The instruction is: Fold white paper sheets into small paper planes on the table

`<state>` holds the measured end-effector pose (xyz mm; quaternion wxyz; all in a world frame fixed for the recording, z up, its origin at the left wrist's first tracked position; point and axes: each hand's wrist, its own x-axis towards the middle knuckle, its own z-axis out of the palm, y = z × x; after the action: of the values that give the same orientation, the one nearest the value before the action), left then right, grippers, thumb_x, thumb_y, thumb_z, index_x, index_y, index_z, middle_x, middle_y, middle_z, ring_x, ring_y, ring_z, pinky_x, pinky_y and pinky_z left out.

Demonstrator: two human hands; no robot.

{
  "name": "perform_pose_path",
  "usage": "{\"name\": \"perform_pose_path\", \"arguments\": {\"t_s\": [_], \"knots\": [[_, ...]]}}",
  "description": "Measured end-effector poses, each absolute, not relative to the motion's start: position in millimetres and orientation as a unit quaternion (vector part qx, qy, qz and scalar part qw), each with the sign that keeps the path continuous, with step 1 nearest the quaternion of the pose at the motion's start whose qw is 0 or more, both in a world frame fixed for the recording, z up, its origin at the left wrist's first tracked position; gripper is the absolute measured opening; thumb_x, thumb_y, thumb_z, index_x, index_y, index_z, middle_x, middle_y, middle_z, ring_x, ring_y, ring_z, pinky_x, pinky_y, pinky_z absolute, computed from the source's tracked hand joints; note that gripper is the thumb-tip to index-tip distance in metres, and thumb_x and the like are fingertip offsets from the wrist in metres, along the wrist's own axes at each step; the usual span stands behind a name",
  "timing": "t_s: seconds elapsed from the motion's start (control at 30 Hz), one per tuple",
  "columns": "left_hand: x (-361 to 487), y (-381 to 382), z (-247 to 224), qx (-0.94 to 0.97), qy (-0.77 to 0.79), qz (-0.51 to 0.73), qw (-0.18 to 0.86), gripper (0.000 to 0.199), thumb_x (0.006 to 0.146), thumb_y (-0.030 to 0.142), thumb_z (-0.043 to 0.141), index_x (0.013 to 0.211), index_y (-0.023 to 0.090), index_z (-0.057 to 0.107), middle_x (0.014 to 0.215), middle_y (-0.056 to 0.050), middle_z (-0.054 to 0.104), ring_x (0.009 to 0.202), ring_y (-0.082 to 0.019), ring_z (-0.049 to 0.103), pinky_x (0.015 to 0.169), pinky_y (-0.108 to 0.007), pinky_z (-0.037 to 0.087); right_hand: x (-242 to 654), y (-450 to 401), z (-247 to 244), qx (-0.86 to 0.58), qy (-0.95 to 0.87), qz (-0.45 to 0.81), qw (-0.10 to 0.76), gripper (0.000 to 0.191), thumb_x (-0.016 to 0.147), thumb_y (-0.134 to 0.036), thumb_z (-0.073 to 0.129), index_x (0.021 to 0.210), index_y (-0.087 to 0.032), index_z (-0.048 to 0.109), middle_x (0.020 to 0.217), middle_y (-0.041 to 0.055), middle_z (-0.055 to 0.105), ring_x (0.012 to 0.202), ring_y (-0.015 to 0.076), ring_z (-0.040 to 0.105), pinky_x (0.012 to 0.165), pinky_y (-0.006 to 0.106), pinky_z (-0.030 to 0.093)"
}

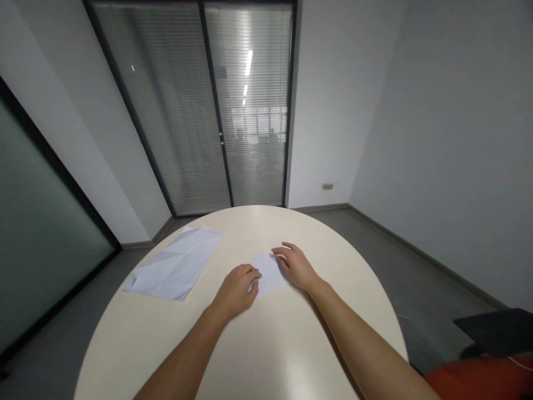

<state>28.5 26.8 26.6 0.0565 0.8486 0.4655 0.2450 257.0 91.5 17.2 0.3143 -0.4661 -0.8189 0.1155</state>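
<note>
A small white sheet of paper (270,278) lies on the round cream table (316,233), between my two hands. At its left edge my left hand (237,290) has curled fingers, with thumb and fingertips closed on the paper's edge. My right hand (295,266) rests over the upper right edge, its fingers apart and slightly bent, with nothing gripped in them. Parts of both side edges of the sheet are hidden under the hands.
A stack of larger creased white paper sheets (177,265) lies at the table's left side. Beyond the table stand glass doors with blinds (250,161). At the lower right are a black flat object (497,330) and something red (478,380).
</note>
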Motion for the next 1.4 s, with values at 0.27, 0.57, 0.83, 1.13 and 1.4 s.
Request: {"name": "perform_pose_path", "arguments": {"t_s": [0.27,0.57,0.83,1.13,1.4], "knots": [[30,25,26,0.867,0.427,0.241,0.091,0.028,0.093,0.013,0.050,0.110,0.022,0.069,0.113,-0.006,0.067,0.111,-0.020,0.061,0.103,-0.034,0.050,239,77,13,-0.391,-0.883,0.169,0.196,0.043,0.101,-0.024,0.042,0.141,-0.023,0.058,0.151,0.0089,0.053,0.145,0.0298,0.041,0.118,0.054,0.033],[30,23,28,0.865,0.435,0.231,0.094,0.026,0.093,0.014,0.050,0.111,0.022,0.066,0.117,-0.006,0.065,0.112,-0.019,0.061,0.101,-0.033,0.051,239,72,24,-0.475,-0.855,0.124,0.167,0.042,0.101,-0.030,0.044,0.141,-0.024,0.056,0.155,0.0078,0.048,0.147,0.0339,0.035,0.117,0.061,0.028],[31,24,27,0.861,0.446,0.229,0.083,0.026,0.095,0.015,0.048,0.111,0.022,0.068,0.122,-0.005,0.067,0.118,-0.019,0.061,0.105,-0.035,0.050,233,72,35,-0.431,-0.881,0.089,0.174,0.028,0.096,-0.020,0.051,0.110,-0.020,0.076,0.115,0.0082,0.074,0.115,0.0222,0.062,0.105,0.033,0.040],[28,29,27,0.847,0.492,0.199,0.026,0.026,0.095,0.015,0.048,0.109,0.021,0.070,0.125,-0.007,0.070,0.117,-0.022,0.064,0.117,-0.046,0.039,248,75,38,-0.529,-0.828,0.057,0.177,0.031,0.095,-0.025,0.052,0.111,-0.023,0.079,0.119,0.0066,0.074,0.109,0.0241,0.061,0.094,0.031,0.043],[24,31,21,0.826,0.534,0.181,0.005,0.037,0.098,0.026,0.048,0.131,0.018,0.062,0.136,-0.012,0.065,0.126,-0.026,0.059,0.116,-0.047,0.038,260,81,35,-0.615,-0.761,0.054,0.198,0.026,0.093,-0.030,0.057,0.105,-0.022,0.078,0.117,0.0082,0.073,0.106,0.0265,0.062,0.089,0.034,0.046]]}}
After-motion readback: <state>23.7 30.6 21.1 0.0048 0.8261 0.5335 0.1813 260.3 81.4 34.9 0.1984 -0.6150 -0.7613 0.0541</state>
